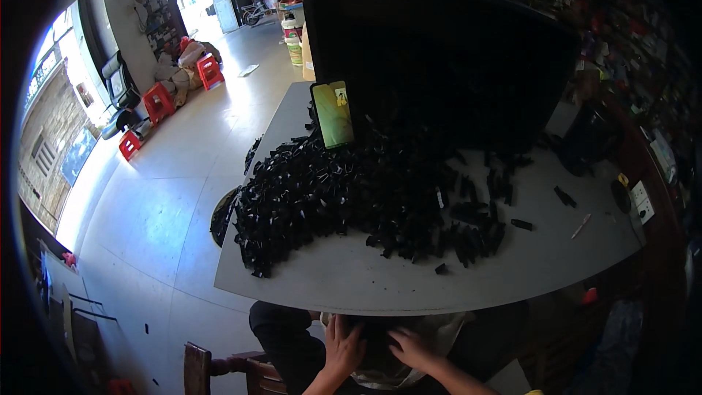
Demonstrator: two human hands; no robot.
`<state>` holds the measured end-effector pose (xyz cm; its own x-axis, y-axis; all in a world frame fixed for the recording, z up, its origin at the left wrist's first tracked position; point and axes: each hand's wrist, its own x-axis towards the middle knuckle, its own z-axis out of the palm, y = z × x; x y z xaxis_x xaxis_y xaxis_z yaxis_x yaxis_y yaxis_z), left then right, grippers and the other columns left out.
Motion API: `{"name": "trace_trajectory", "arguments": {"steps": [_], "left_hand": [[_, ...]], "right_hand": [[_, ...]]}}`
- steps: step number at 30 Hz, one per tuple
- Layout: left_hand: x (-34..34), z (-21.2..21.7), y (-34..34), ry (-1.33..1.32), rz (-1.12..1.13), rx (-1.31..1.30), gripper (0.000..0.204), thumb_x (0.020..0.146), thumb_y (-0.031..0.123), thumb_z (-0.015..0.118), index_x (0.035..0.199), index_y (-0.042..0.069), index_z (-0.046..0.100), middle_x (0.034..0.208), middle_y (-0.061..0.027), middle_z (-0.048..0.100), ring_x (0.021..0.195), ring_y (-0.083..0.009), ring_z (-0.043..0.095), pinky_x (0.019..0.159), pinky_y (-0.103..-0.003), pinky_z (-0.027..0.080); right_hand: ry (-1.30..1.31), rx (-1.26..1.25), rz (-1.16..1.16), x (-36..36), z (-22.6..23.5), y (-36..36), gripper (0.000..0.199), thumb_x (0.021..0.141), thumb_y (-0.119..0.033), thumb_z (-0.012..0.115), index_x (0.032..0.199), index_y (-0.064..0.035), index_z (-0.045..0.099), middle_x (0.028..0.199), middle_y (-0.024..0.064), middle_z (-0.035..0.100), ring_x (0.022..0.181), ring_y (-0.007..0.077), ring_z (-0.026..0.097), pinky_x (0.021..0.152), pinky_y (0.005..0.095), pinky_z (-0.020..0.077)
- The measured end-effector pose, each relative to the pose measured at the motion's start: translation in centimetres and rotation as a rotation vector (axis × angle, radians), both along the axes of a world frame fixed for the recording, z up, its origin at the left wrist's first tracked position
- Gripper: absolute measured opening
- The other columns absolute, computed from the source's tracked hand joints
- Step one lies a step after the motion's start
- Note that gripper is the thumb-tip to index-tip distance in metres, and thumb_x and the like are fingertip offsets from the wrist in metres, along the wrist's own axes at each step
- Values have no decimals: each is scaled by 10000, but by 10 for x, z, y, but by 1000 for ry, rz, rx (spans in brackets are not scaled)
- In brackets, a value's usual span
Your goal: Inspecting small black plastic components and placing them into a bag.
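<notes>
- The left hand [342,347] and the right hand [411,347] are down low, below the edge of the worktop [409,285].
- Both rest on a pale bag [380,374] in the lap. I cannot tell if their grip is closed on it.
- A big pile of small black parts [344,190] lies well apart, up on the worktop.
- A phone [333,114] leans upright behind the pile, so its screen faces the seat.

You sit in a small workshop: black plastic parts [365,190] heaped on the surface [409,278], cluttered shelves [629,22] at two o'clock.
</notes>
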<state>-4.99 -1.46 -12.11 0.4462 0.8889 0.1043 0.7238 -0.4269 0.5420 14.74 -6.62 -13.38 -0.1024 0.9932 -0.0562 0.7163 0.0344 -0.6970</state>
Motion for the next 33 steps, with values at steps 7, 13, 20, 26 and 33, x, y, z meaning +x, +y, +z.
{"name": "trace_trajectory", "arguments": {"steps": [7,13,20,26,33], "left_hand": [[-32,21,12,165,145,180,508,726,182,701,1209,111,563,1459,-268,261,1315,-456,277,1083,-551,235],[-119,13,31,425,510,165,543,747,273,720,1241,150,531,1497,-233,235,1347,-459,258,1065,-568,263],[-140,-1,77,229,591,13,456,821,318,655,1221,126,550,1365,-240,426,1197,-454,426,982,-511,390],[-135,-16,48,268,608,123,498,841,285,622,1310,169,500,1411,-216,379,1257,-450,372,1034,-505,347],[-128,-5,34,293,525,236,563,892,220,561,1427,241,388,1498,-237,233,1322,-489,279,1082,-531,279]], "right_hand": [[-111,410,152,32,85,-32,276,776,-97,659,1048,-49,664,1011,99,650,853,245,655,753,384,516],[-638,134,-295,105,86,-73,374,746,-189,730,1077,-42,638,1304,171,502,1264,358,417,1031,543,324],[-692,86,-530,106,74,-82,525,740,-209,718,1232,-96,572,1487,198,283,1387,405,226,1081,634,197],[-664,43,-555,102,58,-99,462,754,-209,682,1203,-120,614,1487,167,316,1405,393,208,1087,644,168],[-668,121,-525,85,53,-98,408,831,-157,599,1234,-214,619,1501,87,336,1409,386,209,1086,644,159]]}}
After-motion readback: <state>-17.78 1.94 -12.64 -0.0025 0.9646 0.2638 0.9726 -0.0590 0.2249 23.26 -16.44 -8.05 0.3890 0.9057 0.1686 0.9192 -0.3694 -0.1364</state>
